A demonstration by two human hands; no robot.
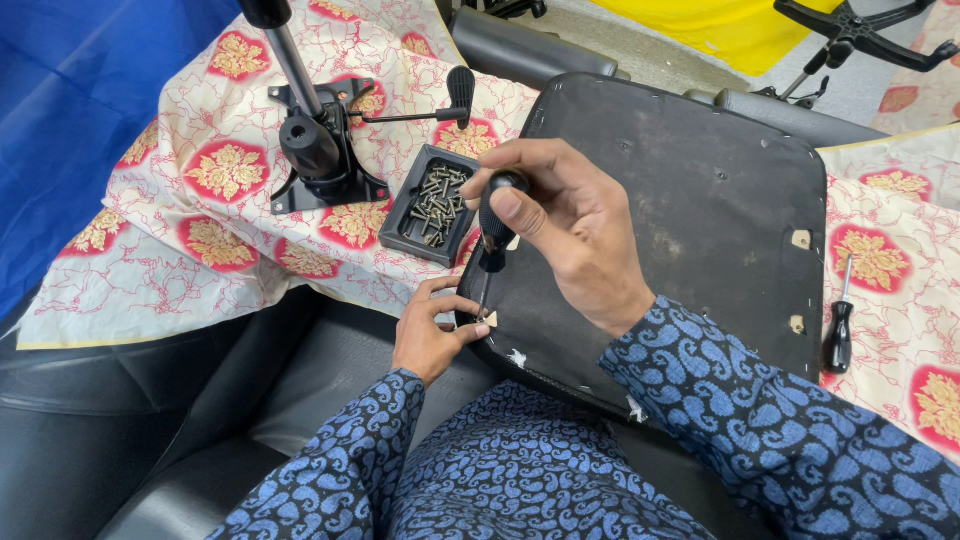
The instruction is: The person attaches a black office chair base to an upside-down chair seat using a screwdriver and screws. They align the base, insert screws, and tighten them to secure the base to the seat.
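While the right hand (560,225) closes around the black handle of a screwdriver (493,232) and stands it nearly upright, we see the left hand (432,335) pinching thumb and forefinger at the tool's tip, where a small screw appears to be held, though it is too small for us to be sure. The tip meets the near left corner of the black seat base (700,210), which lies underside up across the person's lap and a patterned cloth (220,170).

We judge the step in hand to be seating a fastener at that corner: the fingers steady the point while the palm bears down on the handle. The next move, as we read it, calls for the shaft to be kept square to the panel and turned with steady pressure, so that the tip does not slip from the head.

Just beyond the seat base, a black tray of screws (433,205) sits on the cloth, with the chair's tilt mechanism (320,160) beside it. A second screwdriver (838,335) lies on the cloth to the right.
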